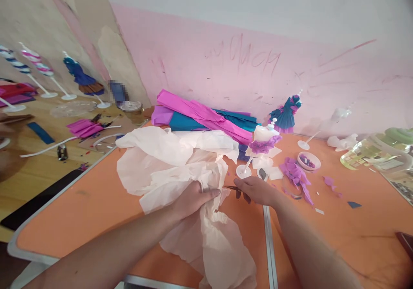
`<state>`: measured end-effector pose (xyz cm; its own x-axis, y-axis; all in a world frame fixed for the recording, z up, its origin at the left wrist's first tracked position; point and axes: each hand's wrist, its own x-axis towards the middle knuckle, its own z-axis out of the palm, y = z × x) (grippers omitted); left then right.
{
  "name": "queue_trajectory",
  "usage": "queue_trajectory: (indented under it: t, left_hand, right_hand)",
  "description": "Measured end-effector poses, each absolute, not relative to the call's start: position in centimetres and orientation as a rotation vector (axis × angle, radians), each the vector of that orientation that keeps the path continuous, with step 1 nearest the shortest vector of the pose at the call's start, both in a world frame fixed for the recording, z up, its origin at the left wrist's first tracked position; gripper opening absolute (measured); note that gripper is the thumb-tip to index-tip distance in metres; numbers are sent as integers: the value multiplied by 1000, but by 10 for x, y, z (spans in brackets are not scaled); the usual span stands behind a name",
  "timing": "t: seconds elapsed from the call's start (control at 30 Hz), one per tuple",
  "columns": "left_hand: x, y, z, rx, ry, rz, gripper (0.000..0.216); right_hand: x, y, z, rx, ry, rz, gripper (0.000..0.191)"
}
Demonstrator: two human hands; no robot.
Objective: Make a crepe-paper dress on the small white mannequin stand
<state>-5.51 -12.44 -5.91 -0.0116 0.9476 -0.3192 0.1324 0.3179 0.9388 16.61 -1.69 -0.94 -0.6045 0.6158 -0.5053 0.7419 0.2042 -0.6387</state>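
A large crumpled sheet of thin white paper (174, 147) spreads over the orange table. My left hand (193, 198) is closed on a gathered part of it, thumb on top. In my right hand (254, 190) is a pair of scissors (232, 188), its blades pointing left at the edge of the gathered paper; whether they touch it I cannot tell. Just behind that hand stands a small white mannequin (263, 136) with purple paper ruffles round it, on a round white base.
Rolls of pink, purple and teal paper (200, 112) lie against the wall. To the right are purple scraps (295, 172), a small white dish (309, 161), a dressed mannequin (285, 113) and a clear plastic container (377, 151). A wooden table (45, 164) at left holds more mannequins.
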Motion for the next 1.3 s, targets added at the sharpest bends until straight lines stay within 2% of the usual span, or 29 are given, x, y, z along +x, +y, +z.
queue_trajectory:
  t: [0.17, 0.47, 0.63, 1.13, 1.3]
  left_hand:
    - [-52, -126, -43, 1085, 1397, 866, 41]
    - [-53, -125, -54, 1063, 1435, 861, 39]
    - [-50, -127, -40, 1013, 1342, 923, 36]
    - [-51, -127, -44, 1021, 1369, 940, 36]
    - [-52, -126, -45, 1055, 1351, 941, 40]
  right_hand:
    - [170, -16, -8, 1259, 2378, -1373, 71]
    - [168, -14, -14, 1127, 2396, -1490, 71]
    - [167, -14, -17, 1086, 2386, -1542, 70]
    - [166, -13, -16, 1209, 2321, -1474, 70]
    - [168, -10, -21, 1191, 2285, -1542, 71]
